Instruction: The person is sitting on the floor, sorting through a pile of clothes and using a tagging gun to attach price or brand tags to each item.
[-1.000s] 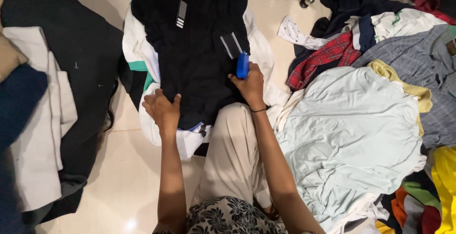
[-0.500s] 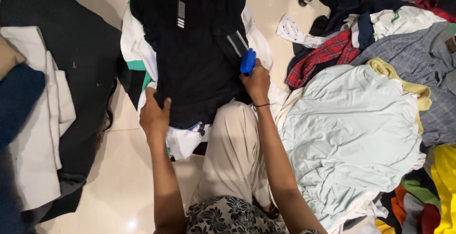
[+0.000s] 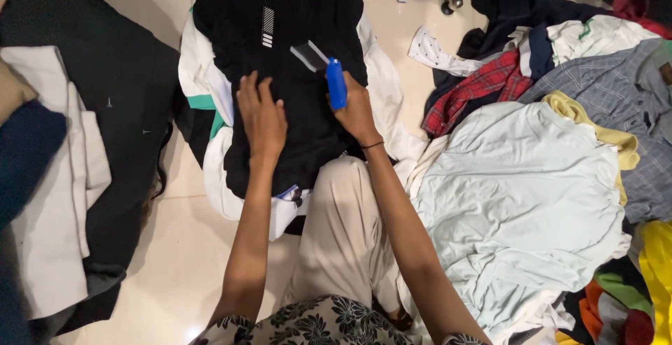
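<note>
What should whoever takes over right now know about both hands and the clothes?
Left hand: open, palm flat on the black garment with white stripe marks.
Right hand: closed on a small blue plastic handheld tool, its tip on the same garment.
The black garment lies on top of a white and green garment on the pale tiled floor.
A pale mint shirt tops the loose heap at the right; folded dark and white clothes lie left.
Done: black garment spread flat. Left: the heap is unsorted.

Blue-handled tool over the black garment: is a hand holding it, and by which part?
Yes. The right hand grips the blue-handled tool by its handle's lower end; the left hand lies flat on the black garment.
</note>
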